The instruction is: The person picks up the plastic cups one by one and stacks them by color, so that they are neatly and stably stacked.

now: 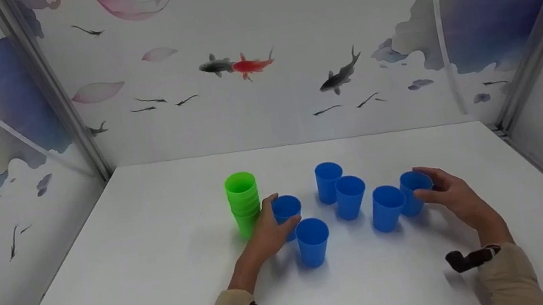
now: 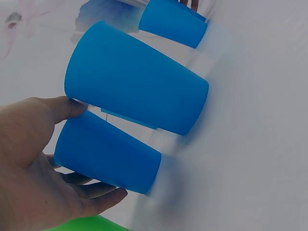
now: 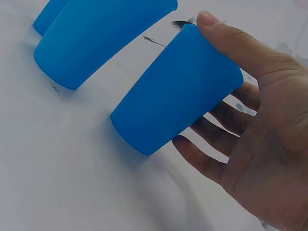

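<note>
Around an upright blue cup [image 1: 285, 207] my left hand [image 1: 270, 231] has its thumb on the near side and its fingers on the other. The left wrist view shows that thumb by the rim of the cup [image 2: 106, 151]. Another blue cup [image 1: 313, 243] stands just in front of it, and a stack of green cups [image 1: 244, 202] rises right at the back of this hand. At the right end of the group, my right hand [image 1: 455, 195] holds a blue cup [image 3: 175, 89] between thumb and fingers. Beside that one stands another blue cup [image 1: 387, 208].
Two more blue cups, a rear one [image 1: 330, 182] and one slightly nearer [image 1: 350, 198], stand between the hands. The white table [image 1: 133, 288] is enclosed by printed panels with fish, the back panel [image 1: 266, 120] running behind the cups.
</note>
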`<state>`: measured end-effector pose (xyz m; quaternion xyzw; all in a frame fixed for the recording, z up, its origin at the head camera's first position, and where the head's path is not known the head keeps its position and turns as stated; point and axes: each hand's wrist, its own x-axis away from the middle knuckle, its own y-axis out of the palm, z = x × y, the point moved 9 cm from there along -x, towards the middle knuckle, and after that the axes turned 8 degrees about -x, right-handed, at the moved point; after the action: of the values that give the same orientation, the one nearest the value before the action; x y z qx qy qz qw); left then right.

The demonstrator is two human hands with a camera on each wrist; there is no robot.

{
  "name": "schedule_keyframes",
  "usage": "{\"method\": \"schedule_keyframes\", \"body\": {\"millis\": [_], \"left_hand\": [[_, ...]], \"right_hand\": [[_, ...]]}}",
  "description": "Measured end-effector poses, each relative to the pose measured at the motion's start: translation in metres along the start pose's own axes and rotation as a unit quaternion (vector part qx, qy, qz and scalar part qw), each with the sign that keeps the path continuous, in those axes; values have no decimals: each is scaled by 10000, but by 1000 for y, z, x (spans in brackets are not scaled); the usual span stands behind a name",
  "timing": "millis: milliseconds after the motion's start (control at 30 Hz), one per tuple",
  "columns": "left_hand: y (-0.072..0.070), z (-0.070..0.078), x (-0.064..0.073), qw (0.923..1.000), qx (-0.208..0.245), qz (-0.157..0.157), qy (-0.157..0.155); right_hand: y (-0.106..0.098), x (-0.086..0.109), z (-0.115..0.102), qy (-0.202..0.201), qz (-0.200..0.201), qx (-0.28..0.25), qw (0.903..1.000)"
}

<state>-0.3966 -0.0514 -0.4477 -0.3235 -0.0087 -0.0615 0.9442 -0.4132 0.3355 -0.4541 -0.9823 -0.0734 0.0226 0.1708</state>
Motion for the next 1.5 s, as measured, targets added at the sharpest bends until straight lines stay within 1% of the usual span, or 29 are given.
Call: {"method": "schedule_keyframes", "body": {"millis": [267,367,500,633,733,867,967,1133,1333,1500], "left_hand": [[-3,1,0,9999,-41,117,-107],[-5,1,1,9998,26,160,-116],[-9,3,2,9994,74,302,-138],[-13,12,6,9988,86,487,11],[-17,20,9,9975,155,632,265],[-18,26,12,9962,177,762,393],[-14,27,13,9963,124,781,334],[-8,28,13,9960,118,795,385],[-15,28,10,9942,541,849,378],[-17,37,5,9938,656,785,433]], "right_hand": [[0,2,-1,7,2,78,10000],[0,1,0,8,-1,76,10000],[1,1,-1,48,-2,86,10000],[2,0,-1,79,7,101,9999],[3,-2,0,47,-17,29,10000],[4,-4,3,-5,-40,-70,10000],[6,-4,6,5,-62,-112,9999],[9,-3,11,72,-100,-216,9997],[11,-3,10,99,-115,-257,9996],[8,-3,10,95,-80,-222,9997]]}}
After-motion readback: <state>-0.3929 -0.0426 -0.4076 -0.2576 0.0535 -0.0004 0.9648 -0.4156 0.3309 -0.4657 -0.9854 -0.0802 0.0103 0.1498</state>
